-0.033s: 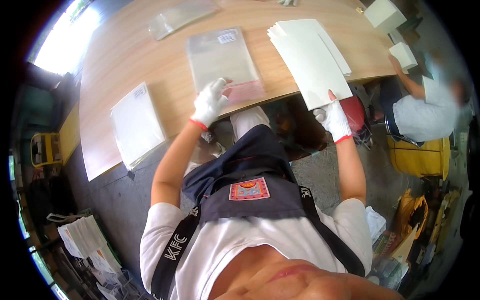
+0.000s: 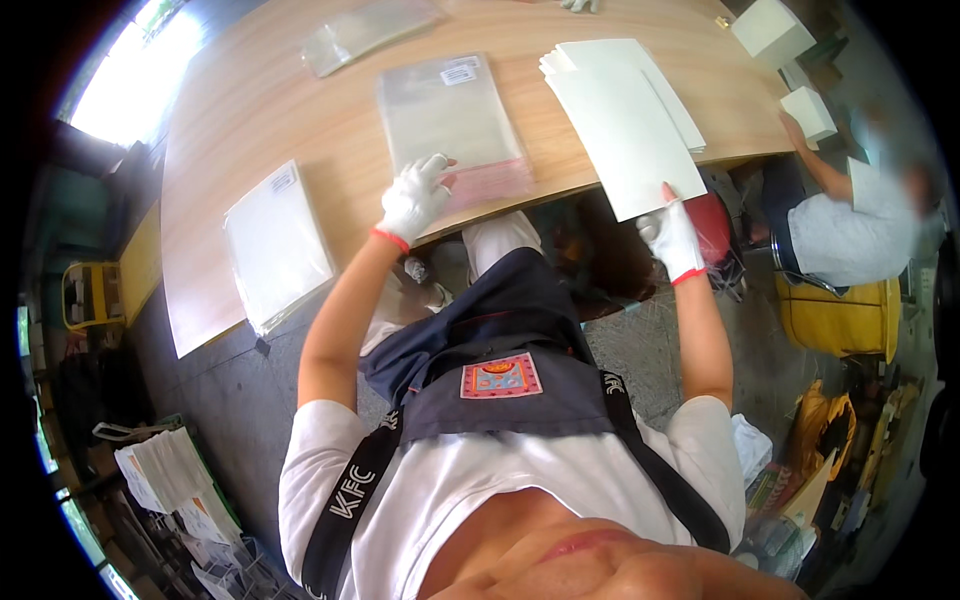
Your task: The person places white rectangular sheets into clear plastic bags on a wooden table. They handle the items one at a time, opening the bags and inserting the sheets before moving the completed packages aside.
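My left hand (image 2: 414,199), in a white glove with bare fingertips, is over the near left corner of a stack of clear plastic bags (image 2: 440,115). Its thumb and fingers are apart, with nothing visible between them. At the table's near edge, my gloved right hand (image 2: 674,240) pinches the corner of a white card sheet (image 2: 625,130). The thumb presses on top and the fingers curl below. That sheet lies over a fanned pile of similar white sheets (image 2: 672,105). To the left sits a stack of white sheets in clear wrapping (image 2: 278,245).
More clear bags (image 2: 365,35) lie at the far side of the wooden table (image 2: 215,130). White boxes (image 2: 772,32) stand at the far right, where another person (image 2: 845,225) sits touching one. A white glove (image 2: 578,5) rests at the back. A paper-filled crate (image 2: 180,480) stands lower left.
My left hand has shifted slightly left, its fingers a little more raised at the bags' corner. The right hand keeps its pinch on the sheet.
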{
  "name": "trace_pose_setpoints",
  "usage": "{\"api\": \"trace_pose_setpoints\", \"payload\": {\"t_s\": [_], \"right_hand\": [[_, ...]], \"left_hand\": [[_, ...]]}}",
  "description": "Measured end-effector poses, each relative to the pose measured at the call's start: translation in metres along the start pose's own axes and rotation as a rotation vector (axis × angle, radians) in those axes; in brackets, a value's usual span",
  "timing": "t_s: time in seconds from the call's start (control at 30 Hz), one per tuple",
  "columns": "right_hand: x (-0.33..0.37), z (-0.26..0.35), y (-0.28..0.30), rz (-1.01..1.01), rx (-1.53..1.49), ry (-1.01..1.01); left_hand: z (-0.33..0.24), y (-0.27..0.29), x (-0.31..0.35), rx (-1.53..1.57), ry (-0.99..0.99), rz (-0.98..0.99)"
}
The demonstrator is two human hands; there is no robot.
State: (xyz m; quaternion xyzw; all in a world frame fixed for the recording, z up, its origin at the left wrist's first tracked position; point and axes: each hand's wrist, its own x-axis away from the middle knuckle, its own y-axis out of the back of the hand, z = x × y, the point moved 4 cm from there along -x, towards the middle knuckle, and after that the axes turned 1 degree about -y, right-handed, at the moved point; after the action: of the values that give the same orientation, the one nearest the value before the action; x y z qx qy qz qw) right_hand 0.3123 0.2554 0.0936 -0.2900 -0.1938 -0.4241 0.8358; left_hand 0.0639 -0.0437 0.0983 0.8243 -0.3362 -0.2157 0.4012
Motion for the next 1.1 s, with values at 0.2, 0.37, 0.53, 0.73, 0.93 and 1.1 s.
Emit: {"api": "trace_pose_setpoints", "payload": {"t_s": [0.2,0.37,0.53,0.73,0.93,1.1], "right_hand": [[-0.017,0.033,0.027,0.418,-0.210,0.377],[0.055,0.004,-0.022,0.276,-0.042,0.217],[0.075,-0.058,-0.033,0.516,0.126,0.045],[0.059,-0.097,-0.020,0.467,0.046,-0.092],[0.051,-0.113,-0.017,0.308,-0.064,-0.001],[0.039,-0.133,-0.021,0.360,-0.303,-0.133]], "left_hand": [[0.017,-0.007,-0.024,-0.556,0.009,0.277],[0.039,-0.018,-0.037,-0.588,0.106,0.233],[0.008,-0.008,-0.019,-0.566,0.119,0.300],[0.038,-0.011,-0.019,-0.460,0.104,0.155],[0.047,-0.004,-0.001,-0.298,-0.089,-0.075],[0.035,0.009,-0.012,-0.224,-0.055,-0.134]]}}
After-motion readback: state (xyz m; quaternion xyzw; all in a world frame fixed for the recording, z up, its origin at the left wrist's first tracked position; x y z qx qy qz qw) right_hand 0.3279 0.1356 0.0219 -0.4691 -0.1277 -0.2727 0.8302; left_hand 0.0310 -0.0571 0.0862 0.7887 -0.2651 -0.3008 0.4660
